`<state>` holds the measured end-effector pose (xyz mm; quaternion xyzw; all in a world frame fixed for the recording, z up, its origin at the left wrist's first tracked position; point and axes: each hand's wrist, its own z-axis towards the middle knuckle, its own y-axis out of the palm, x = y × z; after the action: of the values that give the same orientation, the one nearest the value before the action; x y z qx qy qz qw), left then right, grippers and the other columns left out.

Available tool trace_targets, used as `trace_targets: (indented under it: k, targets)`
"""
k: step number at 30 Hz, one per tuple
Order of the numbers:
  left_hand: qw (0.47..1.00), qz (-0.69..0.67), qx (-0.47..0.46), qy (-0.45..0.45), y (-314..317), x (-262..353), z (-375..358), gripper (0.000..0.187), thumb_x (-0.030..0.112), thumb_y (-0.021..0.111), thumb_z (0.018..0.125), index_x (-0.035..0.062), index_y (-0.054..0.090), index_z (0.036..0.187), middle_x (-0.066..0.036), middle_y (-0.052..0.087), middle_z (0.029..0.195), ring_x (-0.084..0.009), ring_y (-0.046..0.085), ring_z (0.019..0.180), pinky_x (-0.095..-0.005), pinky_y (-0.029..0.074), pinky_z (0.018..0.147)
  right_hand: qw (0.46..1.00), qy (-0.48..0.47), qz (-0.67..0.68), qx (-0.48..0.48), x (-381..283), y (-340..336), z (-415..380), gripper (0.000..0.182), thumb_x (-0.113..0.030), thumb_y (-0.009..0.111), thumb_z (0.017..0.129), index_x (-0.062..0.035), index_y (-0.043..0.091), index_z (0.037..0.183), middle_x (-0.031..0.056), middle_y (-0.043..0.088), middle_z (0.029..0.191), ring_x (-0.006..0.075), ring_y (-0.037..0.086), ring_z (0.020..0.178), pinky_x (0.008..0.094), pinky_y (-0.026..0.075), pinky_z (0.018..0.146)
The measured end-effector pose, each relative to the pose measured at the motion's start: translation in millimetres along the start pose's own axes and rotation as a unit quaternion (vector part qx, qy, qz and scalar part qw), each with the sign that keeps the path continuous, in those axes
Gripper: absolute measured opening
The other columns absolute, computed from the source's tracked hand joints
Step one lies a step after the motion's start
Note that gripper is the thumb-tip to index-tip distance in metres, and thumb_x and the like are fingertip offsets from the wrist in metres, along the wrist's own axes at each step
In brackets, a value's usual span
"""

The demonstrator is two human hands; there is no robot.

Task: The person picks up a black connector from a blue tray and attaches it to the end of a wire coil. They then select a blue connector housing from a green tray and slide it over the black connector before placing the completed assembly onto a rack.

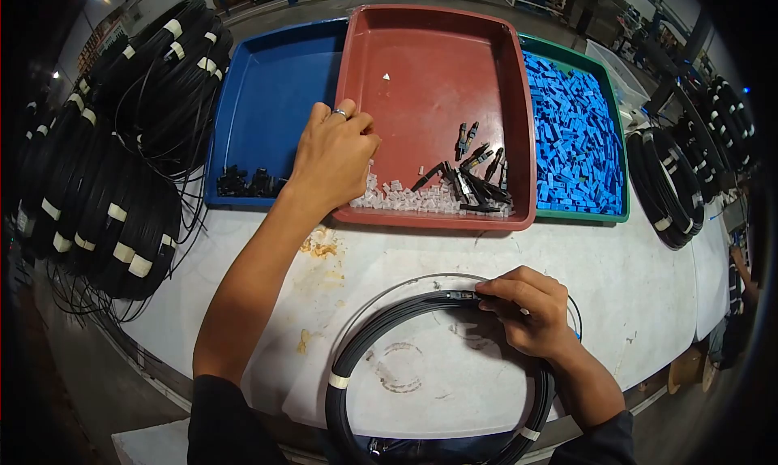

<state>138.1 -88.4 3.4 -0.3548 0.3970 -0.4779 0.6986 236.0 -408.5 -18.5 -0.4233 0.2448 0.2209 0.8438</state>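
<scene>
Right hand [531,311] pinches the slim black connector [463,296], best held steady; left hand [332,153], curled near small translucent plastic pieces [405,196], has contents that cannot be determined.

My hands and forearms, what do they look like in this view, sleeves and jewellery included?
Your left hand is bare, with a silver-coloured ring on one finger. Your right hand is bare too, no ring visible. Both dark sleeves end well short of the wrists.
</scene>
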Motion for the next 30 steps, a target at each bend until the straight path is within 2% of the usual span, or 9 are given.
trace_targets:
  k: [6, 11, 15, 18, 23, 24, 25, 27, 30]
  targets:
    - [0.999, -0.027, 0.025, 0.005, -1, -1, -2, 0.01, 0.009, 0.074, 0.075, 0.0077, 0.076, 0.085, -0.002, 0.072, 0.092, -0.0201, 0.059, 0.1, -0.0374, 0.038, 0.091, 1.0, 0.008, 0.002, -0.001, 0, 0, 0, 0.031, 0.006, 0.079, 0.076, -0.0044, 0.076, 0.105, 0.0091, 0.068, 0.082, 0.0234, 0.071, 0.068, 0.0336, 0.053, 0.057]
    - [0.973, -0.196, 0.122, -0.018, -8, 2, -6, 0.01, 0.011, 0.077, 0.072, 0.0077, 0.074, 0.081, -0.001, 0.071, 0.075, -0.0208, 0.064, 0.078, -0.0372, 0.042, 0.084, 1.0, 0.013, 0.009, 0.001, -2, -1, 0, 0.03, 0.006, 0.079, 0.077, -0.0037, 0.075, 0.105, 0.0095, 0.068, 0.082, 0.0241, 0.07, 0.068, 0.0338, 0.053, 0.058]
    - [0.958, -0.261, 0.102, -0.061, -32, 23, -10, 0.008, 0.009, 0.078, 0.075, 0.0061, 0.073, 0.081, -0.003, 0.073, 0.078, -0.0179, 0.067, 0.077, -0.0337, 0.047, 0.08, 1.0, 0.002, 0.02, 0.009, -1, 0, -1, 0.025, 0.005, 0.077, 0.08, -0.0032, 0.074, 0.104, 0.0105, 0.067, 0.083, 0.0264, 0.068, 0.07, 0.0357, 0.052, 0.06]
    - [0.889, -0.434, 0.109, -0.094, -47, 48, -18, 0.006, 0.003, 0.075, 0.08, 0.0015, 0.073, 0.085, -0.007, 0.075, 0.083, -0.0124, 0.07, 0.086, -0.0265, 0.051, 0.081, 0.999, -0.002, 0.014, 0.032, 1, 1, -2, 0.023, 0.003, 0.075, 0.081, -0.0033, 0.073, 0.103, 0.0113, 0.067, 0.085, 0.0286, 0.067, 0.074, 0.0379, 0.053, 0.063]
    - [0.862, -0.495, 0.075, -0.081, -51, 84, -42, 0.009, 0.004, 0.075, 0.084, -0.001, 0.073, 0.092, -0.007, 0.075, 0.09, -0.0127, 0.07, 0.088, -0.0287, 0.053, 0.081, 0.997, 0.011, -0.021, 0.075, 9, 4, -4, 0.026, 0.003, 0.073, 0.079, -0.0061, 0.071, 0.103, 0.0114, 0.067, 0.092, 0.033, 0.065, 0.088, 0.0421, 0.05, 0.078]
    - [0.824, -0.556, 0.056, -0.098, -49, 93, -48, 0.009, 0.004, 0.076, 0.086, -0.0015, 0.074, 0.093, -0.007, 0.075, 0.09, -0.0126, 0.07, 0.088, -0.0284, 0.053, 0.082, 0.997, 0.017, -0.011, 0.079, 10, 5, -4, 0.024, 0.001, 0.074, 0.08, -0.0065, 0.071, 0.103, 0.0107, 0.068, 0.094, 0.0325, 0.065, 0.09, 0.0416, 0.049, 0.08]
    - [0.78, -0.613, 0.038, -0.116, -46, 100, -54, 0.009, 0.004, 0.076, 0.087, -0.002, 0.074, 0.094, -0.007, 0.075, 0.09, -0.0126, 0.069, 0.087, -0.0281, 0.053, 0.082, 0.997, 0.019, -0.01, 0.079, 10, 4, -4, 0.024, 0.001, 0.074, 0.08, -0.0065, 0.071, 0.103, 0.0107, 0.068, 0.094, 0.0325, 0.065, 0.09, 0.0416, 0.049, 0.08]
    - [0.79, -0.602, 0.038, -0.109, -40, 109, -64, 0.009, 0.004, 0.075, 0.09, -0.0033, 0.074, 0.096, -0.008, 0.075, 0.091, -0.013, 0.07, 0.088, -0.0276, 0.053, 0.083, 0.996, 0.003, -0.016, 0.086, 10, 4, -3, 0.022, 0.004, 0.075, 0.082, -0.0021, 0.073, 0.103, 0.0115, 0.071, 0.095, 0.026, 0.066, 0.082, 0.0339, 0.052, 0.068]
    - [0.787, -0.605, 0.035, -0.117, -38, 117, -72, 0.012, 0.003, 0.079, 0.085, -0.002, 0.077, 0.095, -0.009, 0.077, 0.089, -0.0139, 0.07, 0.082, -0.0289, 0.054, 0.078, 0.996, 0.003, -0.013, 0.085, 9, 4, -3, 0.022, 0.004, 0.076, 0.082, -0.002, 0.073, 0.103, 0.0109, 0.072, 0.095, 0.0229, 0.066, 0.079, 0.0319, 0.051, 0.067]
